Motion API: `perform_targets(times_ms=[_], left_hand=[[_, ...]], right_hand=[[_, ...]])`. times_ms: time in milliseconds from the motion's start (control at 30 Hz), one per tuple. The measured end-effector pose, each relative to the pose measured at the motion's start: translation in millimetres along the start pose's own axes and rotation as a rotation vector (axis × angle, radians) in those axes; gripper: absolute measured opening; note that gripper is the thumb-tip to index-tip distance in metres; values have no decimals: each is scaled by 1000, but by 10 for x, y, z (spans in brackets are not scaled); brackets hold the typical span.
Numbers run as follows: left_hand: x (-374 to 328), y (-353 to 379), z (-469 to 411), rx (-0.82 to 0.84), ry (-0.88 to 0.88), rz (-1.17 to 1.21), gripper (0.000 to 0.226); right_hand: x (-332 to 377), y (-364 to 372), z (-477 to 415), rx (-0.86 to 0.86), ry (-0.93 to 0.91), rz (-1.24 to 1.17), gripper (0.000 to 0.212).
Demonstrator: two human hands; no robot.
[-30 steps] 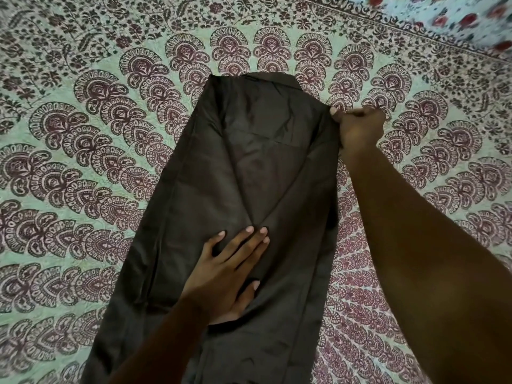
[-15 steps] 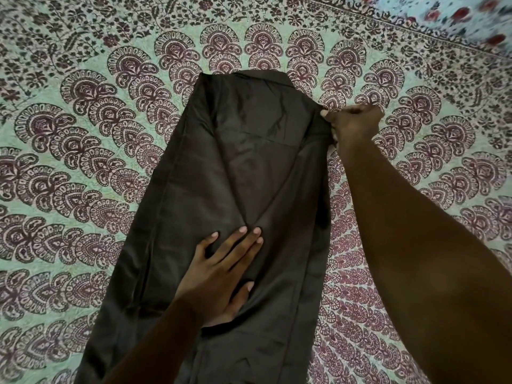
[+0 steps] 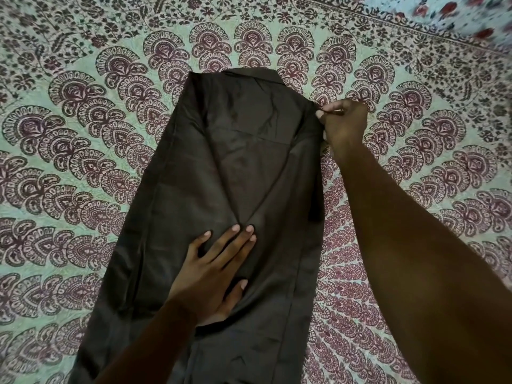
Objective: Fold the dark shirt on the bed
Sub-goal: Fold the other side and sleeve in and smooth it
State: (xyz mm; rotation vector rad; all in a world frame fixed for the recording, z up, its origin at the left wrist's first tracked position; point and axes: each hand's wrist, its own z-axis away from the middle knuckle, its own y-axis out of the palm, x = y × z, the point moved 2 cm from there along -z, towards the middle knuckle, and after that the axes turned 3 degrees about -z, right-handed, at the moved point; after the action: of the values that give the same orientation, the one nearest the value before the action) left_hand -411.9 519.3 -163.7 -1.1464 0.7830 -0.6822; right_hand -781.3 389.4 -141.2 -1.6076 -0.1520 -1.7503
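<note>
The dark shirt (image 3: 221,167) lies lengthwise on the bed, collar at the far end, both sides folded inward into a long narrow strip. My left hand (image 3: 214,270) rests flat on the middle of the shirt, fingers spread, pressing the cloth down. My right hand (image 3: 343,123) is at the shirt's upper right edge, near the shoulder, with fingers pinched on the fabric's fold. The shirt's lower end runs out of view at the bottom.
The bed is covered by a pale green sheet (image 3: 83,151) printed with maroon paisley fans. A light floral cloth (image 3: 457,15) shows at the top right corner. Bare sheet surrounds the shirt on both sides.
My right hand has shifted slightly along the shirt's right shoulder edge, still pinching it. The left hand stays flat on the shirt's middle. The view has drifted a little.
</note>
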Motion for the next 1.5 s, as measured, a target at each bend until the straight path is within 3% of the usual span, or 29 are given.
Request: perform_targets(times_ms=[67, 167, 433, 633, 800, 900, 1000, 1100, 1267, 1500], left_hand=[[3, 1, 3, 0, -1, -2, 86], [3, -1, 2, -1, -1, -3, 86], [7, -2, 3, -1, -1, 11, 85], [7, 6, 4, 3, -1, 20, 85], [10, -2, 6, -17, 1, 29, 86], [12, -2, 4, -17, 1, 27, 86], [13, -5, -1, -14, 1, 31, 85], [15, -6, -1, -16, 2, 35, 86], [16, -3, 11, -24, 5, 40, 85], [9, 0, 8, -35, 2, 38, 85]], right_hand=[[-64, 13, -10, 77, 101, -110, 25], [-99, 5, 24, 146, 85, -55, 35], [-64, 125, 2, 133, -172, 433, 20], [-46, 129, -59, 73, -95, 449, 11], [-31, -15, -24, 31, -81, 487, 38], [-11, -46, 19, 42, -88, 516, 22], [-23, -76, 155, -56, -180, 463, 24], [-177, -88, 603, -103, -405, 599, 24], [-414, -58, 1201, 46, -660, 872, 56], [-437, -72, 788, 186, -405, 1089, 80]])
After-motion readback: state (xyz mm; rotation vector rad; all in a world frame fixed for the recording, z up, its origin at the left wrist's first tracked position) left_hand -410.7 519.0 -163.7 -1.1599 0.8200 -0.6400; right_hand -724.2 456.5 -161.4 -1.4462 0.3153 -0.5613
